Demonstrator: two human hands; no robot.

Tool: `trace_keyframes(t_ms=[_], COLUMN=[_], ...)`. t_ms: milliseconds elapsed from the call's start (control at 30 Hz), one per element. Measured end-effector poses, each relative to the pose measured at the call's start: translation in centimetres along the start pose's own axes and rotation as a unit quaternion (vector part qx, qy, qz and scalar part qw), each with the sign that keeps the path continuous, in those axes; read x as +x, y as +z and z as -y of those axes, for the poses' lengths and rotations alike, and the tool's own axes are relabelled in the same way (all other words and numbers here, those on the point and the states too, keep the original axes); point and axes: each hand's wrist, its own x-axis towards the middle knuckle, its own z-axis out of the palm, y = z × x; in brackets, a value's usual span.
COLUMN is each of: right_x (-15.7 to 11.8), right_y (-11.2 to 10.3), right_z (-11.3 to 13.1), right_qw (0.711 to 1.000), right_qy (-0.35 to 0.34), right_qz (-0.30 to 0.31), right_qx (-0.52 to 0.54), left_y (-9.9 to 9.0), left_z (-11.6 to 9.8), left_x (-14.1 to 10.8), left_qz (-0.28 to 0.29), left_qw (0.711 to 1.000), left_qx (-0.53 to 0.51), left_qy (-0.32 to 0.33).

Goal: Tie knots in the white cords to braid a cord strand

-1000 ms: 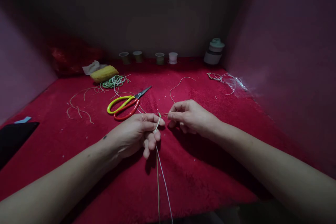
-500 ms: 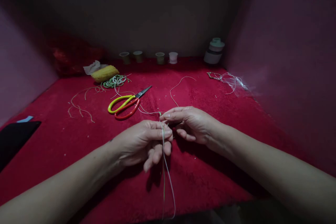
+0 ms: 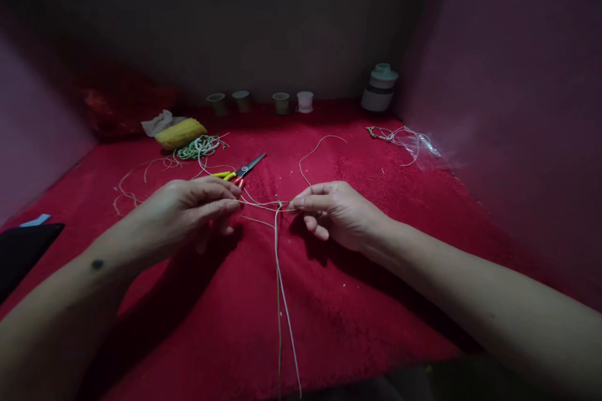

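Note:
Thin pale cords [image 3: 277, 250] meet at a small green knot [image 3: 279, 205] near the middle of the red cloth, and two long ends hang down toward the front edge. My left hand [image 3: 202, 207] pinches a cord to the left of the knot, thumb against fingers. Just right of the knot, my right hand [image 3: 333, 210] pinches the cords between thumb and fingertips. Scissors [image 3: 244, 170] with yellow and red handles lie behind my left hand, which partly covers them.
Behind on the red cloth [image 3: 376, 200] are a yellow roll [image 3: 181, 133], a green-white cord bundle [image 3: 200, 146], several small spools [image 3: 281, 103] and a white bottle [image 3: 379, 88]. Loose cords [image 3: 399, 136] and clear plastic lie right; a black item [image 3: 28, 250] lies left.
My left hand has moved left and slightly up, away from the knot, drawing a cord sideways and covering the scissor handles. My right hand stays close to the knot.

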Motion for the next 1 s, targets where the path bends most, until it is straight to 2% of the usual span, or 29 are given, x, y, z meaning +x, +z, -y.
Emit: trace_keyframes(t_ms=[133, 200, 300, 367, 500, 633, 767, 867, 1000], right_x=[0.4, 0.6, 0.8, 0.8, 0.9, 0.9, 0.9, 0.9, 1.0], right_y=[-0.2, -0.2, -0.1, 0.0, 0.2, 0.4, 0.3, 0.2, 0.1], right_z=[-0.4, -0.7, -1.0, -1.0, -0.8, -0.6, -0.6, -0.6, -0.8], right_qw=[0.998, 0.998, 0.997, 0.996, 0.994, 0.996, 1.0, 0.999, 0.998], right_qy=[-0.019, -0.017, -0.011, -0.015, 0.01, 0.017, -0.008, -0.025, -0.042], right_qz=[0.011, 0.024, 0.041, 0.047, 0.041, 0.03, 0.016, 0.022, 0.028], right_qx=[0.056, 0.064, 0.066, 0.077, 0.101, 0.085, 0.019, -0.036, -0.037], left_y=[-0.7, -0.5, 0.9, 1.9, 3.2, 3.8, 4.0, 4.3, 4.8], left_z=[0.2, 0.5, 0.9, 1.2, 1.6, 1.8, 1.8, 1.5, 1.3], left_x=[-0.4, -0.3, 0.0, 0.1, 0.2, 0.3, 0.4, 0.3, 0.2], left_qz=[0.041, 0.054, 0.024, -0.015, -0.101, -0.135, -0.159, -0.169, -0.17], left_qw=[0.999, 0.998, 0.998, 0.99, 0.933, 0.888, 0.866, 0.865, 0.871], left_qx=[-0.014, -0.001, 0.035, 0.086, 0.211, 0.263, 0.303, 0.312, 0.314], left_qy=[0.02, 0.016, 0.044, 0.108, 0.272, 0.351, 0.365, 0.355, 0.336])
